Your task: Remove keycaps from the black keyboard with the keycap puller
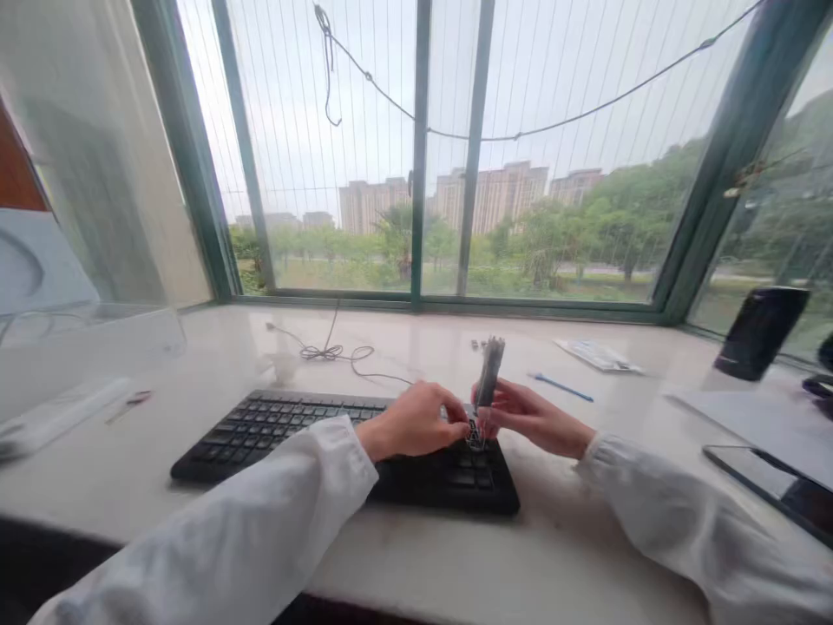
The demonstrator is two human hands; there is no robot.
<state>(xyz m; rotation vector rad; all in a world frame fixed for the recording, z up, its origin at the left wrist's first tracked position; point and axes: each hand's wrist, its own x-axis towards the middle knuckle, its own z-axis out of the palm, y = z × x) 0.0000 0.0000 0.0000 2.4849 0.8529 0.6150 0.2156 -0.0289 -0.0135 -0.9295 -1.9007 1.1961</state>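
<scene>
A black keyboard [260, 434] lies on the white counter in front of me. My right hand [521, 415] grips a keycap puller [489, 373] upright over the keyboard's right end. Its grey-black handle has a bristly top, and thin wire loops reach down to the keys. Beside those wires, my left hand [420, 423] hovers over the keys with thumb and fingers drawn together in a pinch. Whatever lies between its fingertips is too small to make out. Behind the handle sit small dark pieces [478, 345], possibly loose keycaps.
A grey cable [325, 351] lies coiled behind the keyboard. Toward the right are a blue stick [560, 386], a clear packet [599, 355], a phone [781, 482] and a dark upright object [761, 334]. A clear panel [91, 347] stands at left; green-framed windows rise behind the counter.
</scene>
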